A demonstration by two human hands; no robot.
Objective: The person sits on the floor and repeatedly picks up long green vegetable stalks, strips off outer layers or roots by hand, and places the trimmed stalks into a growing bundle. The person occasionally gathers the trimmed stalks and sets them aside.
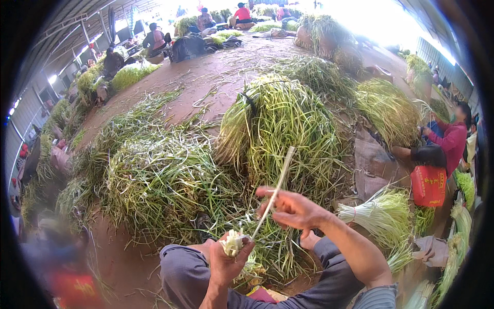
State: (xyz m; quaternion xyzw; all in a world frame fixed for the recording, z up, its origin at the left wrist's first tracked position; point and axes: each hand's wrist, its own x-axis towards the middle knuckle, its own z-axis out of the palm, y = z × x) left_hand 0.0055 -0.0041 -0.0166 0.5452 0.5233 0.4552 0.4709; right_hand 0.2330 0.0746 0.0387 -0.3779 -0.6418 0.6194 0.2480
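Observation:
My left hand [227, 260] grips a small bunch of pale allium-like stalks [232, 243], their whitish ends pointing up. From beside its thumb a single long pale stalk [278, 185] slants up and to the right. My right hand [299, 212], blurred, has its fingers spread where that stalk crosses them; whether they touch it is unclear. Beneath both hands, loose green leaves and trimmings [278, 251] cover the ground between my legs. Just ahead stands a big tied bundle of leafy green stalks [289, 123], bound with a dark strap [251, 104].
A loose leafy heap [162, 177] lies front left. At right are a tidy bundle of pale-stemmed stalks [380, 212], a red bag bearing writing [428, 185] and a seated person [451, 139]. Other people sit among bundles farther back. A blurred red object [75, 287] is lower left.

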